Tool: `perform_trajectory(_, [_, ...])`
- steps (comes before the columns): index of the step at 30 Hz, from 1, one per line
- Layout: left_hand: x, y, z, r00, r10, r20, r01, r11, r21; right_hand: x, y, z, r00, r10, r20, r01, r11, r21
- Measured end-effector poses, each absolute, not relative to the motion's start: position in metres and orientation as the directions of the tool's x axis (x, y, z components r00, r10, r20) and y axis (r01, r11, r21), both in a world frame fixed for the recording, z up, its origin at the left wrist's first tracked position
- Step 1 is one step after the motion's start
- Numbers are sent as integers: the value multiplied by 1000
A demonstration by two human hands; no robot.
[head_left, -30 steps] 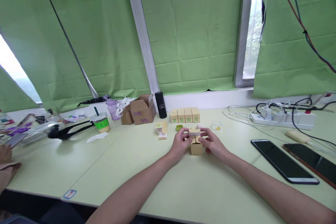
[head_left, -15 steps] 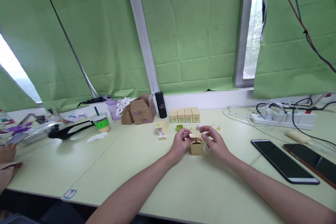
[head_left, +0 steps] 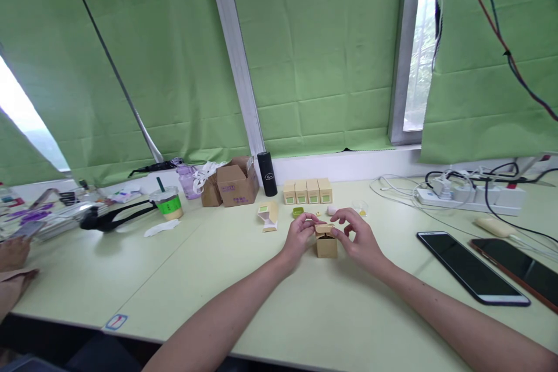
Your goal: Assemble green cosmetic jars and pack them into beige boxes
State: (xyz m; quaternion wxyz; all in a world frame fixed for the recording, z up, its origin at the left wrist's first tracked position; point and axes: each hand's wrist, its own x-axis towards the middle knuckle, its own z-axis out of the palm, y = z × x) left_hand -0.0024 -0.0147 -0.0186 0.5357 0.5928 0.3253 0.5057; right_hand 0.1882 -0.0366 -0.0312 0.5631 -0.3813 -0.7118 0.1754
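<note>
A small brown cardboard box [head_left: 326,247] stands upright on the table between my hands, its top flap folded partly down. My left hand [head_left: 300,236] is at the box's left side, fingers curled round the flap's edge. From the right, my right hand [head_left: 355,238] pinches the top near the flap with thumb and fingers. Behind the box lie a small green container [head_left: 297,211], a pale pinkish piece [head_left: 332,209] and a clear dish [head_left: 360,208] with something yellow in it. An open carton [head_left: 268,216] lies to the left.
Several small boxes [head_left: 307,192] stand in a row at the back, beside a black cylinder [head_left: 267,174] and a larger cardboard box [head_left: 238,185]. Phones [head_left: 473,267] and a power strip [head_left: 475,200] lie right. A drink cup [head_left: 168,203] and another person's hand [head_left: 14,253] are left.
The box's top flap has come down lower towards the opening. My right hand has moved slightly left onto the top of the box.
</note>
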Motion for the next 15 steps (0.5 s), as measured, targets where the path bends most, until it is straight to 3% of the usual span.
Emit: perform_trajectory(15, [-3, -21, -17, 317, 897, 307, -93, -293, 952, 189, -38, -34, -145, 699, 701, 378, 694, -614])
